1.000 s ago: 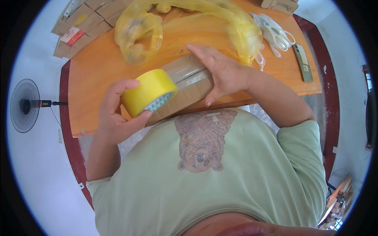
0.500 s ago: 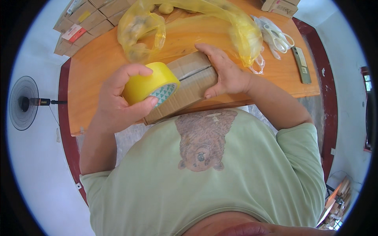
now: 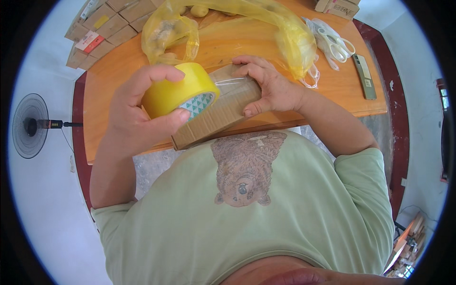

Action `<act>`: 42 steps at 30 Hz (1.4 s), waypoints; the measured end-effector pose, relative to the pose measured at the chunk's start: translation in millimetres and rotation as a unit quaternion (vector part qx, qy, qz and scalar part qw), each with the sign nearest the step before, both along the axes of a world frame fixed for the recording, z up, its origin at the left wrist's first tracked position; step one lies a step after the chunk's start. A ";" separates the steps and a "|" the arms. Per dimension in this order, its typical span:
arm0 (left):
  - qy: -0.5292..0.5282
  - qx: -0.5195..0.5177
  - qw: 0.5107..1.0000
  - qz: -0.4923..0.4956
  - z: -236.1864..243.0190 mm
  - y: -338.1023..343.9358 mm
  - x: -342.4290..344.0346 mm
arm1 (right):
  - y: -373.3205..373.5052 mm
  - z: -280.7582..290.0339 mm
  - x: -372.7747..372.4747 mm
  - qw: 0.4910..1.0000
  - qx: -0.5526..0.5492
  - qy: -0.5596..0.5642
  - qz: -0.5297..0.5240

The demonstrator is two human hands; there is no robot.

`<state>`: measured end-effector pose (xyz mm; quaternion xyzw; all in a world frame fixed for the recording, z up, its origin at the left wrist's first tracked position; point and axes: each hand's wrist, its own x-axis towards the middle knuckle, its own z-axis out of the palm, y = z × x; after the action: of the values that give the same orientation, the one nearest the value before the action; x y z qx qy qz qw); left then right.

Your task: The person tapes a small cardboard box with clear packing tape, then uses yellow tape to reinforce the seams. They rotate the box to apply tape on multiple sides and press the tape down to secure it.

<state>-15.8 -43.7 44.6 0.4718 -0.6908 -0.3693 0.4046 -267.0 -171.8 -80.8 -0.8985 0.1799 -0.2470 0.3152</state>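
Table (image 3: 114, 71): yellow bag (image 3: 297, 47), lumps (image 3: 166, 34) inside; left hand (image 3: 134, 116) grips tape roll (image 3: 176, 92), right hand (image 3: 279, 91) clasps carton (image 3: 221, 104).

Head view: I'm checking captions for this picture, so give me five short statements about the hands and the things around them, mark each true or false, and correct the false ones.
1. The left hand holds a roll of yellow tape. True.
2. The right hand hangs free, touching nothing. False: it grips the far right end of a cardboard box.
3. The white-handled scissors lie to the left of the yellow plastic bag. False: they lie to its right.
4. The yellow plastic bag is on the wooden table, beyond the cardboard box. True.
5. The fan is at the picture's right edge. False: it is at the left.
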 end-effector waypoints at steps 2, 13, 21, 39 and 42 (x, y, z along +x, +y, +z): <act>-0.006 -0.006 1.000 -0.004 5.2 -1.2 0.2 | -1.3 -0.9 0.9 1.000 -0.001 -0.004 -0.006; -0.088 -0.103 0.990 -0.050 28.2 -9.9 -14.9 | -3.4 6.4 2.6 1.000 0.008 0.022 -0.013; -0.019 -0.047 0.999 -0.004 24.6 3.2 6.9 | -4.2 3.8 2.7 1.000 0.004 0.018 -0.011; -0.020 0.030 0.996 0.087 -2.3 31.0 40.8 | -6.5 -0.2 -3.2 1.000 0.009 0.028 -0.008; -0.024 0.019 0.996 0.085 -1.6 29.2 39.4 | -7.2 6.7 -3.7 0.998 -0.024 0.058 -0.002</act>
<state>23.6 -14.5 43.0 0.5457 -0.6504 -0.3351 0.4084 -270.7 -179.0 -74.1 -0.9183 0.1938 -0.1996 0.2818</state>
